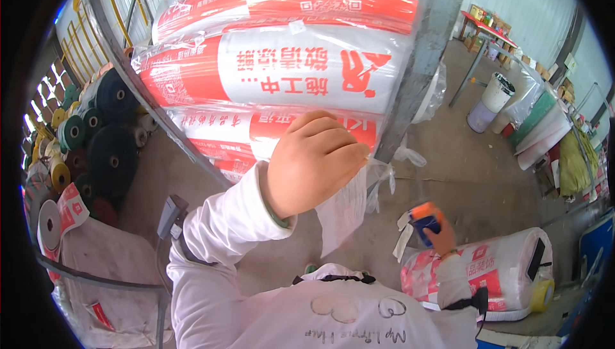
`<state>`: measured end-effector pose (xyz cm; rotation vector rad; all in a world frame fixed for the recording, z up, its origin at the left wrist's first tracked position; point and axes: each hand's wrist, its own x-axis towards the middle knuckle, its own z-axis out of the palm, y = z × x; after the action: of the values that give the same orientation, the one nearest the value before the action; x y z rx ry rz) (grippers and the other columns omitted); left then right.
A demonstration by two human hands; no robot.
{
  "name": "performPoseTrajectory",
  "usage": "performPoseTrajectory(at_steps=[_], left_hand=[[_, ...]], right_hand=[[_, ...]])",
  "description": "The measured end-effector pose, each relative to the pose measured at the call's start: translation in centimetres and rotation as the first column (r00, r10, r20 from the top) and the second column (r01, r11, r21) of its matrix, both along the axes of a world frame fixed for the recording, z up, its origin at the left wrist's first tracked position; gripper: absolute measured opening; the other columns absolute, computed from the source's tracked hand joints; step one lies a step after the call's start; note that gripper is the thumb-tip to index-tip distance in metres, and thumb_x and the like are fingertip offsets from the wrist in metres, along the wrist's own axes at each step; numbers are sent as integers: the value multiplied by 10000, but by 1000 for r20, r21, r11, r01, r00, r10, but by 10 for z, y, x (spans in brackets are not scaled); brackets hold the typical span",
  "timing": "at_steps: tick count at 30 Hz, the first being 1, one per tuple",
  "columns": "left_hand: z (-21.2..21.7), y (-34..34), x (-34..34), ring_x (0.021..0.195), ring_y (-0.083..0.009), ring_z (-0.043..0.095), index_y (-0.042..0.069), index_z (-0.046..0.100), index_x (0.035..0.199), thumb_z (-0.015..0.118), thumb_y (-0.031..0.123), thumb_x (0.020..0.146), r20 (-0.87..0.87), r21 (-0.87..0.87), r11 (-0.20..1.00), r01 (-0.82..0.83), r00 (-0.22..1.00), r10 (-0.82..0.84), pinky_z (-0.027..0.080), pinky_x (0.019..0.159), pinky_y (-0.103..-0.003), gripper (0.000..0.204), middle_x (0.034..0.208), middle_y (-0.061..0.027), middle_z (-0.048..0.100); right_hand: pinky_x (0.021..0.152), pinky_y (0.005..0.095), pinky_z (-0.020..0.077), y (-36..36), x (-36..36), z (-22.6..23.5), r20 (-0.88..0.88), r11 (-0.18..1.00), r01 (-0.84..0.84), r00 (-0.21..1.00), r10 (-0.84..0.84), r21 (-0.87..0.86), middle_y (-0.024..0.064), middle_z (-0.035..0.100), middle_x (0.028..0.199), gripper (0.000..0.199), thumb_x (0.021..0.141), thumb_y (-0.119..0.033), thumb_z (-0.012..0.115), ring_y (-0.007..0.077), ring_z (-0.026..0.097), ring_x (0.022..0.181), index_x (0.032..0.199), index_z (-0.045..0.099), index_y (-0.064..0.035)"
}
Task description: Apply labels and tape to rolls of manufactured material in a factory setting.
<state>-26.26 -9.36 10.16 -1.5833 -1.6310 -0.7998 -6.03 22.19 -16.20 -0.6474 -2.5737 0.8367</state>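
In front of me, big rolls wrapped in clear plastic and printed red and white point(282, 70) lie stacked in a grey metal rack point(410, 60). My left hand point(314, 163) is raised before the lowest visible roll, its fingers closed together. A strip of thin, whitish plastic film point(346, 214) hangs down from those fingers. Lower right, my right hand point(442, 240) is wrapped around an orange and dark blue object point(425, 221), smeared by motion, its kind unclear. Beneath that forearm lies another red and white wrapped roll point(493, 272).
A black phone-like slab point(537, 259) and a yellow tape roll point(542, 295) are at that roll's right end. Dark and yellow rolls point(96, 137) are piled at left, near a pale wrapped roll point(109, 265). A white bucket point(496, 92) stands back right, before leaning sheets point(544, 134).
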Motion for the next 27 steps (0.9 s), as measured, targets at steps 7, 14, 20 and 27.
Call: performPoseTrajectory(at_steps=[7, 14, 20, 27], left_hand=[[44, 70, 8, 637, -241, 539, 46, 585, 780, 650, 55, 638, -1, -124, 989, 77, 997, -78, 438, 624, -343, 157, 673, -63, 552], [69, 121, 6, 635, -220, 546, 65, 583, 802, 658, 77, 631, -149, -178, 984, 22, 988, -49, 432, 608, -333, 187, 682, -43, 560], [78, 138, -5, 609, -215, 528, 76, 563, 754, 643, 89, 593, -380, -177, 980, -89, 925, 16, 429, 575, -319, 179, 661, -37, 539], [94, 135, -14, 573, -222, 502, 71, 493, 683, 555, 74, 609, -393, -142, 984, -108, 919, 44, 415, 542, -324, 96, 607, -47, 464]], right_hand=[[767, 295, 426, 46, 45, 125, -660, 977, -25, 741, -123, -211, 94, 524, 986, 509, 640, -73, 643, 177, 528, 830, 1095, 442, 38], [855, 397, 432, 24, 60, 223, -602, 888, -460, 705, 375, 13, 224, 427, 1191, 520, 765, -234, 579, 308, 501, 1024, 1144, 363, 49], [454, 339, 364, -22, 25, 268, -470, 715, -279, 595, 652, 641, 67, 469, 601, 269, 636, -227, 626, 222, 458, 476, 747, 505, -15], [419, 270, 333, -64, -33, 289, -304, 447, -316, 411, 859, 837, 48, 418, 585, 202, 573, -171, 575, 175, 410, 448, 662, 505, -3]])
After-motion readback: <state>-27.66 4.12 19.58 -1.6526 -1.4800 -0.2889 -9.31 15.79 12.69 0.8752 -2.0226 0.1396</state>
